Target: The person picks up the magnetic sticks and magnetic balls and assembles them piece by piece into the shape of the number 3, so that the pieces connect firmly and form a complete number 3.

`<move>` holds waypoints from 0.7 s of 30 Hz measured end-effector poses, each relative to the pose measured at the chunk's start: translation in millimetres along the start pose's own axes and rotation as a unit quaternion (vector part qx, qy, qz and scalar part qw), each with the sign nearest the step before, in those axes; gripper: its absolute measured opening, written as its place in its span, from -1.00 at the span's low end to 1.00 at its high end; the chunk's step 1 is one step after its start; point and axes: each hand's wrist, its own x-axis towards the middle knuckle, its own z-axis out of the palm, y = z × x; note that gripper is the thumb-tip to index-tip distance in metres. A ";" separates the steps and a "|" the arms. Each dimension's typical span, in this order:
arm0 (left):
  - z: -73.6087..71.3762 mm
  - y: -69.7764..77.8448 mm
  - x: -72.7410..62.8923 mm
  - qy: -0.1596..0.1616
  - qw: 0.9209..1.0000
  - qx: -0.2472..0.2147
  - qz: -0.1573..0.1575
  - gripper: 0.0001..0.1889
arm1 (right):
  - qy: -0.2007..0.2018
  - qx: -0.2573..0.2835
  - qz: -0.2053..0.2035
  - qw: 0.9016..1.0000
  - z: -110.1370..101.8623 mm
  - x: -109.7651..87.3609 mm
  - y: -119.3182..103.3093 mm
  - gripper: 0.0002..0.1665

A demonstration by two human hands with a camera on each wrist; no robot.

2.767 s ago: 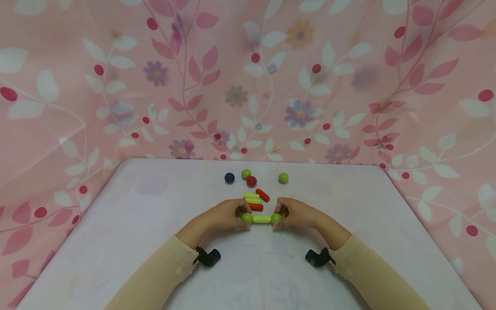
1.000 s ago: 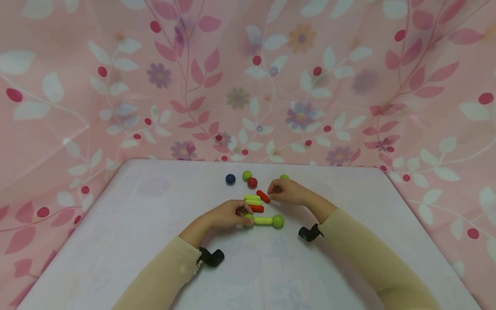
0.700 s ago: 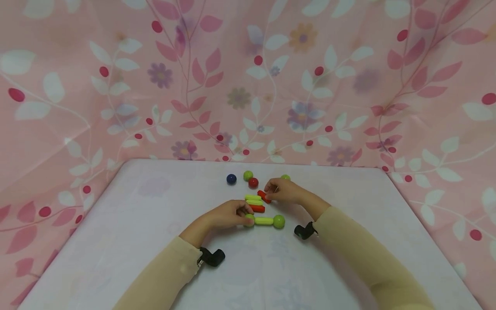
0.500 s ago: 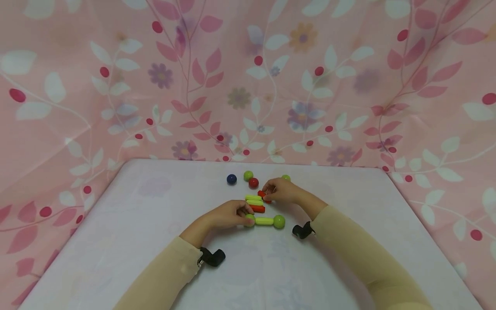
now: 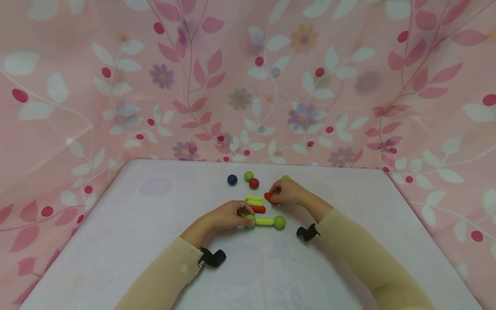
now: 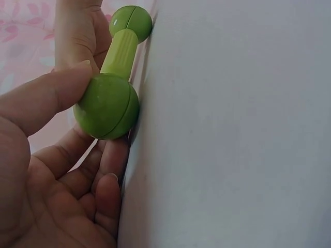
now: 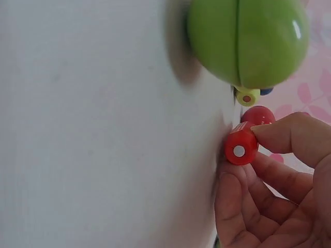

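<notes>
Backdrop: pink floral cloth (image 5: 240,86), standing beyond the far edge of the white surface (image 5: 128,224). Two beige sleeves (image 5: 159,271) reach in from the near side. Left hand (image 5: 228,214): thumb and fingers clamped on the left-end ball (image 6: 106,106) of a dumbbell-shaped piece (image 5: 265,221), two green balls joined by a yellow rod. Piece lies about midway between left and right edges, roughly parallel to the far edge. Right hand (image 5: 291,193): thumb and fingers pinch a red rod (image 7: 241,147), closer to the far edge than the piece; contact with surface cannot be told. Between the hands: two yellow rods (image 5: 254,198) and a second red rod (image 5: 258,209), side by side. Nearest the far edge: blue ball (image 5: 232,179), loose green ball (image 5: 249,176), red ball (image 5: 254,184) just beside it.
</notes>
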 end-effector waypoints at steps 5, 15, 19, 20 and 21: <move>0.3 -0.4 0.7 0.000 1.000 0.004 0.000 -0.73 | 0.011 0.011 0.012 1.000 -4.3 -7.0 4.0 -0.72; 0.6 1.5 2.2 -0.001 1.000 0.007 -0.004 -0.73 | 0.008 0.078 0.009 0.997 -8.4 -27.7 11.6 -0.67; 0.7 1.7 2.3 0.001 1.000 0.007 -0.006 -0.74 | 0.010 0.090 0.003 0.996 -6.2 -34.6 12.1 -0.68; 0.6 2.1 1.8 0.002 1.000 0.006 -0.006 -0.74 | 0.011 0.094 0.003 0.996 -5.4 -35.9 11.9 -0.68; 0.5 2.3 1.6 0.003 1.000 0.005 -0.006 -0.74 | 0.011 0.097 0.004 0.995 -4.3 -36.9 11.5 -0.67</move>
